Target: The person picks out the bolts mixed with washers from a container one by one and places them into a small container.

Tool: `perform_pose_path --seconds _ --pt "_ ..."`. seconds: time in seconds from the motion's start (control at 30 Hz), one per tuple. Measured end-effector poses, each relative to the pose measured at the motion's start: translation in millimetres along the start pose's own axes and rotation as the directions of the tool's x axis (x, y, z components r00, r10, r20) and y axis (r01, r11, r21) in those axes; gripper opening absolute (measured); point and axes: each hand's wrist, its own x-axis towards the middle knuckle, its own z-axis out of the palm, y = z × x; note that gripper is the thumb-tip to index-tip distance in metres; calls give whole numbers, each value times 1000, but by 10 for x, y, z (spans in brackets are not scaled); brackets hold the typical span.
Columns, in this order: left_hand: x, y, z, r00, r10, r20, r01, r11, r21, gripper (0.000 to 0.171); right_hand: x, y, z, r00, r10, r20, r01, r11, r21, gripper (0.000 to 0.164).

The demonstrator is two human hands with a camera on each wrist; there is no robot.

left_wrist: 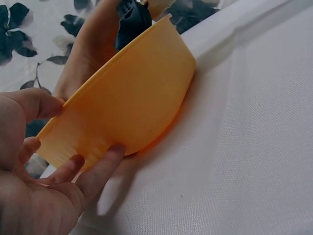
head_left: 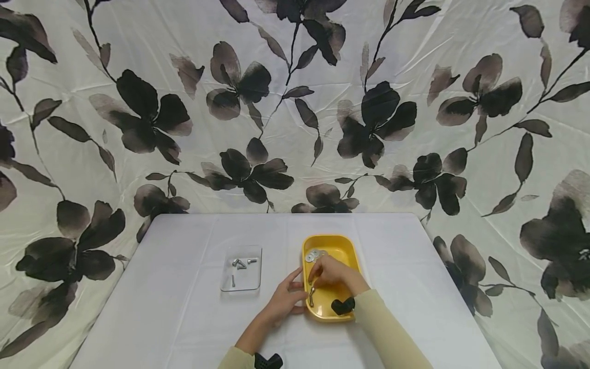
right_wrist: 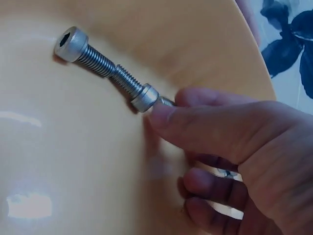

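My left hand (head_left: 287, 298) touches the outer left wall of a yellow tray (left_wrist: 142, 78), its thumb at the rim and its fingers spread along the side. Inside the tray, my right hand (head_left: 332, 270) pinches a bolt (right_wrist: 167, 101) between thumb and forefinger; only a bit of its thread shows. Just beyond the fingertips, two silver socket-head bolts (right_wrist: 98, 61) lie in a line on the tray floor, along the left side. Flat round washers (head_left: 313, 254) lie at the tray's far left, partly behind my right hand.
Left of the tray stands a clear shallow box (head_left: 249, 285) holding several silver screws (head_left: 239, 264). Both are on a white-covered table (head_left: 193, 307). A floral cloth (head_left: 322, 128) hangs behind the table's far edge. Dark wrist-camera mounts (head_left: 343, 306) sit on both wrists.
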Motion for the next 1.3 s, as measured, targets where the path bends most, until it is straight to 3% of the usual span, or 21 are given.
perform_pose_path --seconds 0.37,0.6,0.87,1.3 --pt "6 -43 -28 999 21 30 -20 999 -34 78 32 30 5 999 43 -23 -43 998 -34 16" --pt "7 -48 -19 999 14 29 -13 999 -47 79 41 41 -13 996 88 -15 -88 996 7 12" --pt "-3 -34 -31 999 23 28 -22 999 -50 78 58 65 0 996 82 -33 -82 997 11 8" --pt "-22 -9 -26 999 28 26 -27 999 -48 78 61 40 -64 994 106 3 -106 994 39 4"
